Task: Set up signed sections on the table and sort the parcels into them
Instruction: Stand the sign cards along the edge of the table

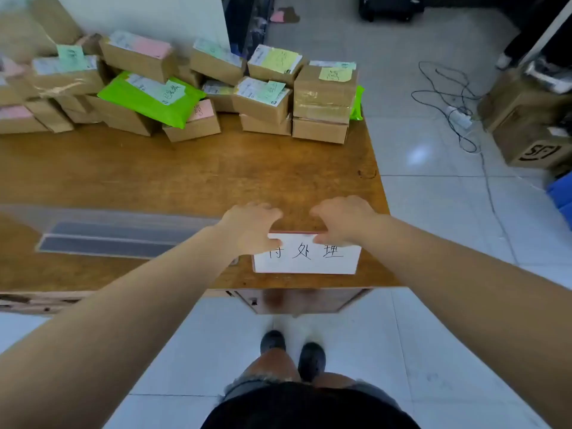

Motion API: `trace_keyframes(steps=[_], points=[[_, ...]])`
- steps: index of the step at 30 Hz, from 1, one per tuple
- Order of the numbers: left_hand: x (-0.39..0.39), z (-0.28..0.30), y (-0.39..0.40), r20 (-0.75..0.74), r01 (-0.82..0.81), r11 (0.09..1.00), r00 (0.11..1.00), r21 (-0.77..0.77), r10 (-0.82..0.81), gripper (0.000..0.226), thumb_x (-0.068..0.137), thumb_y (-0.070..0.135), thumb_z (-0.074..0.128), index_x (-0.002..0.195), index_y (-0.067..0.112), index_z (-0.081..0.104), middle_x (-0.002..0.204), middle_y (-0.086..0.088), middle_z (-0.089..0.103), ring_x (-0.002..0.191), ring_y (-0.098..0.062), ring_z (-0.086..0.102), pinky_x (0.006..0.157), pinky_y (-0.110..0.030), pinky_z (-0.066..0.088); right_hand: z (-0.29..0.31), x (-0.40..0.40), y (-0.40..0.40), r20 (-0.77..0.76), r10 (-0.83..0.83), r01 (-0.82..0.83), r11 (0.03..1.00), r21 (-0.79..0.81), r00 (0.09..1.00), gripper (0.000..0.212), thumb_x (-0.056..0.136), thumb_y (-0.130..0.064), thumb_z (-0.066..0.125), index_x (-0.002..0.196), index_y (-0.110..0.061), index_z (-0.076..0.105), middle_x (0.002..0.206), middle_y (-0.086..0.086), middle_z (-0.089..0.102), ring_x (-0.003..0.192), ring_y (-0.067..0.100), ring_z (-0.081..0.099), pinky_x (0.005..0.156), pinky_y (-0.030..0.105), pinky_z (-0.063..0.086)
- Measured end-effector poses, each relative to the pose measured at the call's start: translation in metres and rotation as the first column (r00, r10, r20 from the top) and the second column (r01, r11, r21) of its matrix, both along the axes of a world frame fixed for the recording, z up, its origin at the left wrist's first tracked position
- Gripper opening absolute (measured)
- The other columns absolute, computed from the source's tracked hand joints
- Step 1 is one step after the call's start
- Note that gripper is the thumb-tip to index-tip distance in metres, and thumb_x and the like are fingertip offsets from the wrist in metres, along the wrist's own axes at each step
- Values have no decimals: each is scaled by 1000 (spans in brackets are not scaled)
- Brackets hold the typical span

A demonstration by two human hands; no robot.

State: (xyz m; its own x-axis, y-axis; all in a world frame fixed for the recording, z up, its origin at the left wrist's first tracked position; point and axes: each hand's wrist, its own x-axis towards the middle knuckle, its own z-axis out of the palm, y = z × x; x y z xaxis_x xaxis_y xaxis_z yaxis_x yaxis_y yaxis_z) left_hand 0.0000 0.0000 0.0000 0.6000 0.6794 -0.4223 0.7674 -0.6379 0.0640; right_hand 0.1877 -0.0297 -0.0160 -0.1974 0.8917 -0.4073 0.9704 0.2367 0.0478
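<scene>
A white sign card (309,261) with black handwritten characters stands near the front right edge of the wooden table (185,174). My left hand (252,226) pinches its top left corner and my right hand (342,219) pinches its top right corner. Along the far side of the table lies a pile of brown cardboard parcels (263,100) with coloured notes stuck on them. A green plastic mailer bag (148,99) lies on top of the pile at the left.
A clear plastic sheet with two dark strips (108,239) lies on the table left of the sign. Right of the table, cables and a power strip (458,116) trail over the tiled floor. Large cardboard boxes (526,128) and a blue crate (561,193) stand beyond.
</scene>
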Motion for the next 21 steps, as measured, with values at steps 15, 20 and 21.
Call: trace_keyframes(steps=[15,20,21], points=[[13,-27,12,-36,26,994,999,-108,-31,35,93,37,53,121,16,50,115,-3,55,106,-24,53,75,-36,45,-32,4,2,-47,-57,54,997,-58,997,44,82,-51,62,114,-20,59,108,-1,63,98,22,59,64,29,40],[11,-2,15,-25,6,997,1000,-79,-8,31,94,38,51,114,15,51,96,1,51,99,-22,53,71,-32,42,-6,6,6,-95,-71,65,996,-62,993,43,82,-51,62,114,-22,61,105,-1,64,98,23,59,64,28,39],[10,5,17,-22,6,998,1000,-64,-8,31,94,38,51,114,15,50,96,2,49,99,-22,53,71,-32,41,1,6,8,-104,-67,62,997,-48,992,42,82,-51,62,112,-21,61,103,-1,63,97,23,59,63,28,38]])
